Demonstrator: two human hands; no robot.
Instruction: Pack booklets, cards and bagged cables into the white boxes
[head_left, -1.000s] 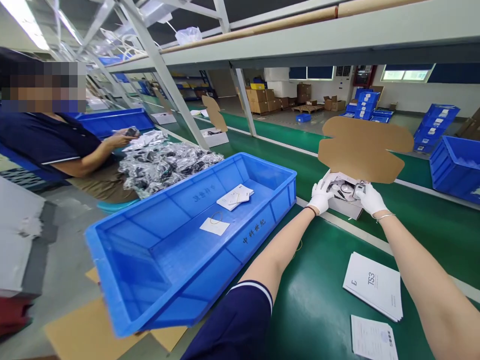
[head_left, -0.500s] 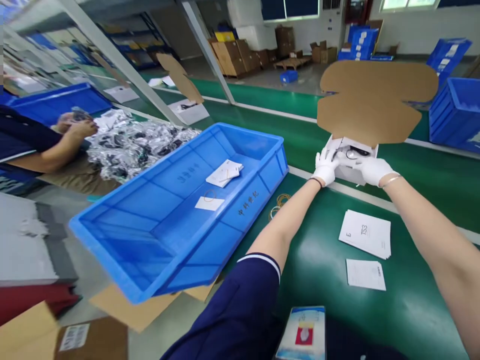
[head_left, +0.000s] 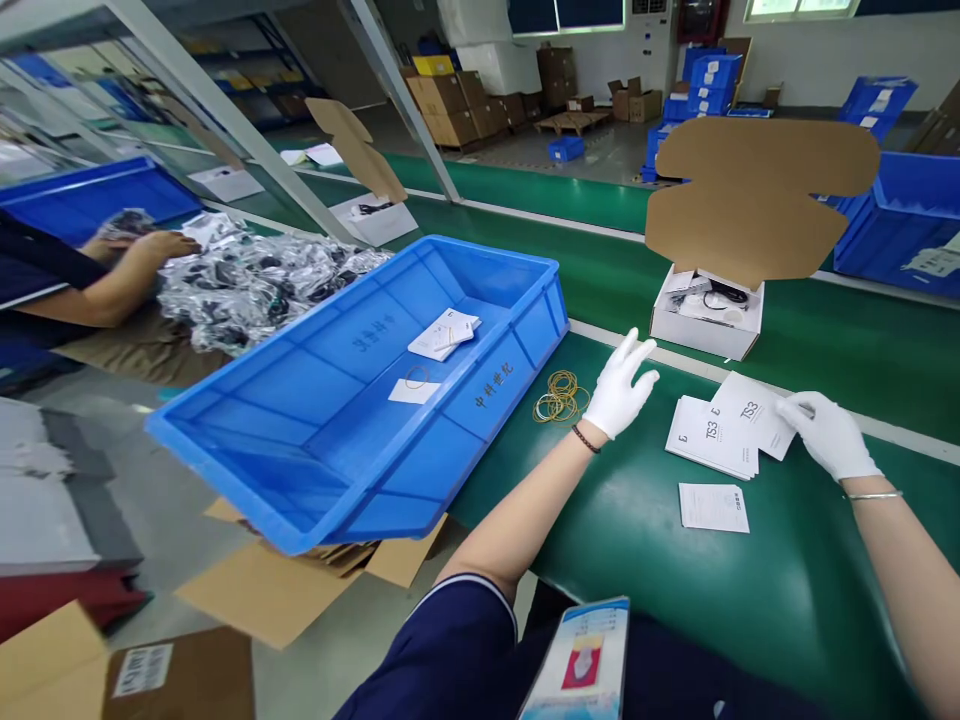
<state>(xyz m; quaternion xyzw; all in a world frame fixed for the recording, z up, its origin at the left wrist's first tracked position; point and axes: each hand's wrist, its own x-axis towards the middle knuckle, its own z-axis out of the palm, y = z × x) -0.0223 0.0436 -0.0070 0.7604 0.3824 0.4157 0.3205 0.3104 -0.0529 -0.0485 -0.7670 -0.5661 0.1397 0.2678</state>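
1. Right hand point(head_left: 829, 435): pinches one TS3 booklet point(head_left: 759, 410) at its right edge; booklet overlaps the far-right side of the booklet stack point(head_left: 709, 442) (landmark).
2. Left hand point(head_left: 621, 385): empty, fingers spread, left of stack.
3. Stack: one, on green table point(head_left: 622, 530); copies uncountable.
4. Leaflet pile point(head_left: 714, 508): one, nearer side of stack.
5. Open white box point(head_left: 699, 333): one, beyond stack.
6. Rubber bands point(head_left: 561, 397): several, overlapping, left of stack.
7. Large blue bin point(head_left: 442, 455): one, farther left of stack.

This looks like a factory; there is a long green worktop point(head_left: 615, 530); there are big blue bins point(head_left: 442, 490), stacked brown boxes point(head_left: 441, 97) and bagged parts point(head_left: 255, 285).
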